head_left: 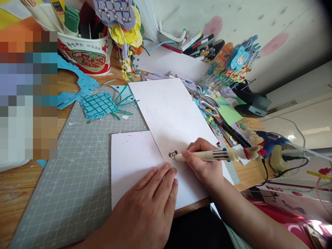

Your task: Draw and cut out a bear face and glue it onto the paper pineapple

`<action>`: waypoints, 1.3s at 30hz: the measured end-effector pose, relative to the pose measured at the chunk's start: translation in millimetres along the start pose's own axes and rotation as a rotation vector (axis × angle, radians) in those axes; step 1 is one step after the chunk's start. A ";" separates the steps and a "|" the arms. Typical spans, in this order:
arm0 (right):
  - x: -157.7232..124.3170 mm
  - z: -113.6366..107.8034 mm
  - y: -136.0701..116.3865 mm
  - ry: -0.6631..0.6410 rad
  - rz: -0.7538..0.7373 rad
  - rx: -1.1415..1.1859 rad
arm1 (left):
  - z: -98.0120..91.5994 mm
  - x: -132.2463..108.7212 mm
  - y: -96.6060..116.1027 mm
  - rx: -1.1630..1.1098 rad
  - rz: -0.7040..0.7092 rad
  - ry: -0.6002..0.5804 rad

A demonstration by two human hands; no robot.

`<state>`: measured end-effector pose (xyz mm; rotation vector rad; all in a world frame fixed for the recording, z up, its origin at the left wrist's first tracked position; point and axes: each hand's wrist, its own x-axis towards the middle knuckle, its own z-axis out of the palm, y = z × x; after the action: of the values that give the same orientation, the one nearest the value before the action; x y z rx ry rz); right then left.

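My right hand (204,159) is closed round a thick cream multicolour pen (218,154) with a small figure on its far end. The pen's tip touches a small drawing of a round-eared animal head (173,155) near the lower corner of a white sheet (171,107). Another white sheet (129,152) lies beneath it. My left hand (153,197) lies flat, fingers stretched out and side by side, with its fingertips at the lower edge of the upper sheet, just below the drawing. Nothing shows in that hand.
A grey cutting mat (85,155) lies under the paper. Blue paper with green strips (98,104) is at its far side, by a noodle tub (85,52) of tools. Scissors (207,103), paper scraps, markers (199,45) and a blue glue gun (272,138) sit to the right.
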<state>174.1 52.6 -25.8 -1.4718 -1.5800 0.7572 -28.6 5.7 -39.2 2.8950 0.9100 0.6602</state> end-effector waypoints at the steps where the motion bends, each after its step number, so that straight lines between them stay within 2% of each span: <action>1: 0.0 0.0 -0.3 -0.002 0.001 -0.004 | -0.2 0.1 0.1 0.003 -0.006 0.003; 9: -1.1 0.5 2.7 -0.012 0.029 0.054 | -3.6 1.8 0.0 0.006 -0.011 -0.007; 14: -2.7 0.2 9.2 0.065 0.077 0.139 | -2.9 0.6 -0.2 -0.010 0.010 -0.018; 22: -1.5 1.3 4.4 -0.001 0.031 0.067 | -6.0 3.0 -1.1 0.015 0.019 -0.014; 33: -0.2 1.4 -0.8 -0.002 0.011 0.036 | -4.8 1.7 -3.0 -0.001 0.013 -0.017; 37: -1.0 2.5 3.1 0.001 0.036 0.095 | -3.8 2.6 -4.1 -0.023 0.002 0.005; 39: 0.3 3.1 5.1 0.026 0.070 0.226 | -3.8 4.1 -5.1 -0.031 0.005 0.019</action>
<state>173.9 53.9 -31.7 -1.3711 -1.3806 0.9219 -29.9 11.9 -35.0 2.8692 0.8872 0.6966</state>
